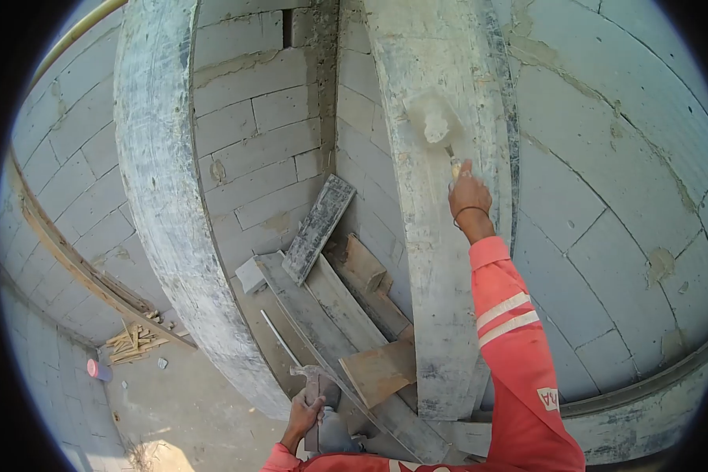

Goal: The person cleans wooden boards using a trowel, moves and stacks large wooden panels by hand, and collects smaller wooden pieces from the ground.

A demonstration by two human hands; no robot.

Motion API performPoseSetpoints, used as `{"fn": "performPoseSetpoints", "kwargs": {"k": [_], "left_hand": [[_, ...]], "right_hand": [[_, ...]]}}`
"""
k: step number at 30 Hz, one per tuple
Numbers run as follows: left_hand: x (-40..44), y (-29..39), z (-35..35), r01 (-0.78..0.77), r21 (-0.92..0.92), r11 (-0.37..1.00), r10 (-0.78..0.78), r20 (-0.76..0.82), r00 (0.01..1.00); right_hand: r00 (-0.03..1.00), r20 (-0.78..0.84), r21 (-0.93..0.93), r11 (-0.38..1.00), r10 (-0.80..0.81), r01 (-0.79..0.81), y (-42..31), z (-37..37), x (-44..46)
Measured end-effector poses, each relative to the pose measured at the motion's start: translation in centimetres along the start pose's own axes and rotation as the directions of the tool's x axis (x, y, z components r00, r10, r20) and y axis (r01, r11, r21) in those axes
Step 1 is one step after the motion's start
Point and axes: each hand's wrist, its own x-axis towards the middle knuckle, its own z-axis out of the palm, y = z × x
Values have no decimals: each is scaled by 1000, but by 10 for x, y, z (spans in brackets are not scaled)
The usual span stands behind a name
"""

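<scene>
My right hand (pixel 470 198) is closed around the handle of a trowel (pixel 451 119), reaching up along the tall, pale-stained plank (pixel 440 291). The trowel's wide blade lies over the plank's face, with a whitish patch on it; its outline is blurred. Low in the view, my left hand (pixel 305 413) grips what looks like a claw hammer (pixel 318 387), its head pointing up and its lower part near my body. A second long, whitish plank (pixel 161 157) rises to the left of both hands.
Grey block walls (pixel 271 157) meet in a corner ahead. Below lie loose boards (pixel 318 228), a brown board piece (pixel 379 370) and a thin metal rod (pixel 279 337). Wood scraps (pixel 136 340) and a pink container (pixel 98 370) sit at the far left on the floor.
</scene>
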Motion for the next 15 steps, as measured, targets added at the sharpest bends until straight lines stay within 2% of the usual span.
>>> {"fn": "performPoseSetpoints", "kwargs": {"k": [2,4,5,6,10,12,14,15], "left_hand": [[-6,3,0,-43,23,999,42,46,998],[-17,6,-4,-158,227,961,165,-9,986],[-20,10,-7,-181,219,959,188,-12,982],[-26,13,-11,-180,200,963,186,-12,982],[-57,10,-45,-156,163,974,172,-88,981],[-78,39,-62,-195,195,961,222,-129,966],[-83,25,-88,-210,250,945,266,-220,938],[-86,17,-102,-177,185,967,222,-259,940]], "right_hand": [[1000,-16,23,1000,4,-4,-9,-8,13],[999,-14,67,997,29,-28,-13,-1,15],[999,-10,90,995,37,-36,-7,16,-7],[989,65,74,987,135,-140,-6,31,-36],[977,205,119,989,57,-82,30,151,-219],[888,443,82,981,122,-176,25,186,-322],[790,613,164,977,6,-135,19,223,-413],[825,557,233,971,-96,-44,20,261,-458]]}}
